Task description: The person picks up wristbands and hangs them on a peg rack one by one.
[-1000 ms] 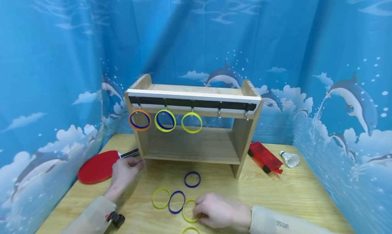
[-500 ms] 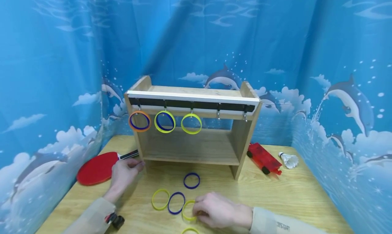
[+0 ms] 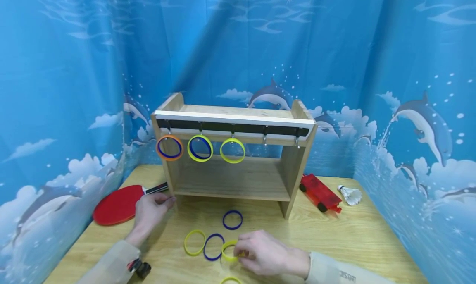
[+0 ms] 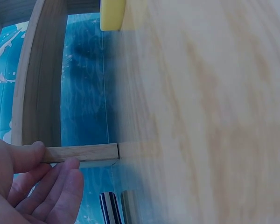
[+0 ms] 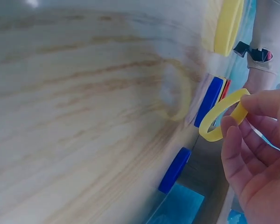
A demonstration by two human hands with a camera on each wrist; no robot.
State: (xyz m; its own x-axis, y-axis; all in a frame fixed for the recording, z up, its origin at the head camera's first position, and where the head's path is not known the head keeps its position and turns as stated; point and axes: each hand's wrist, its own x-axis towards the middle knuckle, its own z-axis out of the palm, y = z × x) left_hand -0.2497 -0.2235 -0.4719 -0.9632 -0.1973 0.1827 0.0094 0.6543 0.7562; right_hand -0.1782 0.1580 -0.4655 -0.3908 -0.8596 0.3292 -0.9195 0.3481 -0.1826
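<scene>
My right hand (image 3: pixel 262 253) pinches a yellow wristband (image 5: pixel 219 106) between thumb and fingers; the band is raised off the table, with its reflection on the tabletop in the right wrist view. At the left, my left hand (image 3: pixel 151 211) grips the lower front edge of the wooden shelf's side panel (image 4: pixel 84 152) between thumb and fingers. Left of the right hand lie a blue wristband (image 3: pixel 205 251) and another yellow wristband (image 3: pixel 185 247). A second blue wristband (image 3: pixel 224 222) lies nearer the shelf (image 3: pixel 230 176). One more yellow wristband (image 3: pixel 230 278) is cut off by the bottom edge.
From hooks on the shelf's black strip (image 3: pixel 249 127) hang orange, blue and yellow wristbands; two hooks at right stand bare. A red table tennis bat (image 3: pixel 117 205) lies at left. A red toy car (image 3: pixel 321 193) and a shuttlecock (image 3: pixel 351 195) lie at right.
My right hand has lifted the yellow wristband slightly off the table and tilted it. The left hand keeps its grip on the shelf. The head view has shifted a little.
</scene>
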